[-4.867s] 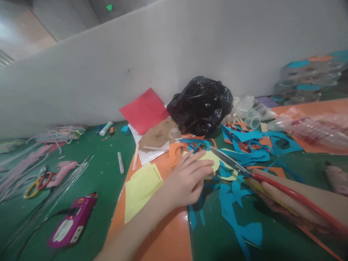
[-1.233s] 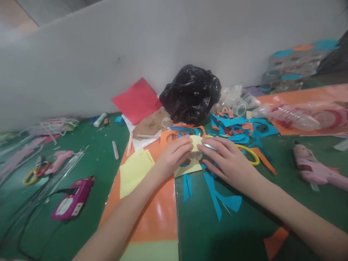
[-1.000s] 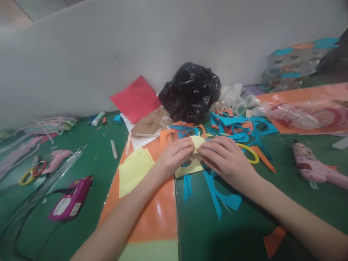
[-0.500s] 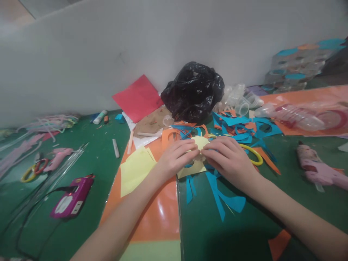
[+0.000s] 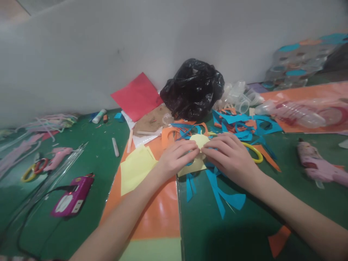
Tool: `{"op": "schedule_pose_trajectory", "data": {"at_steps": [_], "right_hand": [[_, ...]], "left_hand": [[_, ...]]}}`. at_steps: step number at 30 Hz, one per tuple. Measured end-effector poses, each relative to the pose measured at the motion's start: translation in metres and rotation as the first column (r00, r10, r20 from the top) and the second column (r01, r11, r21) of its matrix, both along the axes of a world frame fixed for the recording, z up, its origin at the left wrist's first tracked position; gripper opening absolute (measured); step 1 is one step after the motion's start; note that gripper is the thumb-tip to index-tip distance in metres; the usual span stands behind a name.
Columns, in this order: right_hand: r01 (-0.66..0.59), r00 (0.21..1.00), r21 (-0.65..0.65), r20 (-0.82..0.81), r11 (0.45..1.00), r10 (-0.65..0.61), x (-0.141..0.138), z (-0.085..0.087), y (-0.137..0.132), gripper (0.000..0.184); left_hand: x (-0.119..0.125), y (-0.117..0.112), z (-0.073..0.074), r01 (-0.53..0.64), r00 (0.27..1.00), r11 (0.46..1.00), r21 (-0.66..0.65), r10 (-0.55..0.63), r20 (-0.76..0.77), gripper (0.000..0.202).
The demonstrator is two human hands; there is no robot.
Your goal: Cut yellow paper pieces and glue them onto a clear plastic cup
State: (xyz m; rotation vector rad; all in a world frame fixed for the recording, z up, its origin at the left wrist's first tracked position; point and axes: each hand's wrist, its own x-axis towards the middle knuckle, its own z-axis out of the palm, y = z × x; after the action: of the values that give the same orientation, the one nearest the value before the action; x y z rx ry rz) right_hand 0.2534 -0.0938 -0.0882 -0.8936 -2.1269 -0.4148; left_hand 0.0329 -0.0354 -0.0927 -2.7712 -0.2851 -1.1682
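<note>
Black trash bag (image 5: 193, 88) sits at the tabletop's far edge by the wall, with a red sheet (image 5: 137, 96) just left of it and clear cups (image 5: 241, 98) on its right. Pink glue gun (image 5: 317, 166) is near the right edge, magenta gadget (image 5: 73, 195) over toward the left.

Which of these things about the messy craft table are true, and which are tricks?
1. Both hands touch the pale yellow paper. True: the left hand and the right hand meet on the yellow paper.
2. The black bag sits at the near edge of the table. False: the black bag sits at the back, by the white wall.
3. The right hand holds scissors. False: its fingers rest on the paper, and a yellow loop lies beside it.
4. A pink glue gun lies far right on the green table. True: see the pink glue gun and the green table.
5. The magenta gadget lies right of the hands. False: the magenta gadget lies to their left.
</note>
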Motion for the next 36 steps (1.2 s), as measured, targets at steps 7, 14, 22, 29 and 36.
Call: {"op": "schedule_pose_trajectory", "data": {"at_steps": [7, 14, 22, 29, 36], "right_hand": [[-0.057, 0.998, -0.004, -0.014, 0.998, 0.057, 0.0, -0.003, 0.002, 0.011], [-0.094, 0.994, -0.051, -0.052, 0.994, 0.091, 0.0, -0.003, 0.003, 0.014], [-0.082, 0.995, -0.074, -0.053, 0.994, 0.079, -0.001, -0.003, 0.003, 0.012], [-0.077, 0.997, -0.06, -0.026, 0.995, 0.076, 0.002, -0.001, 0.003, 0.012], [-0.028, 0.999, -0.044, -0.033, 0.999, 0.027, -0.001, 0.001, 0.002, 0.012]], "left_hand": [[0.0, -0.001, 0.001, -0.032, 0.999, 0.999, 0.021, 0.032, -0.004, 0.031], [-0.003, -0.003, 0.004, -0.051, 0.996, 0.998, -0.026, 0.049, -0.078, 0.032], [0.001, 0.001, 0.002, -0.053, 0.998, 0.998, 0.03, 0.054, -0.036, 0.025], [0.0, 0.008, -0.002, -0.071, 0.997, 0.997, 0.026, 0.071, -0.014, 0.032], [-0.004, 0.012, -0.003, -0.123, 0.989, 0.941, -0.314, 0.141, 0.036, 0.063]]}}
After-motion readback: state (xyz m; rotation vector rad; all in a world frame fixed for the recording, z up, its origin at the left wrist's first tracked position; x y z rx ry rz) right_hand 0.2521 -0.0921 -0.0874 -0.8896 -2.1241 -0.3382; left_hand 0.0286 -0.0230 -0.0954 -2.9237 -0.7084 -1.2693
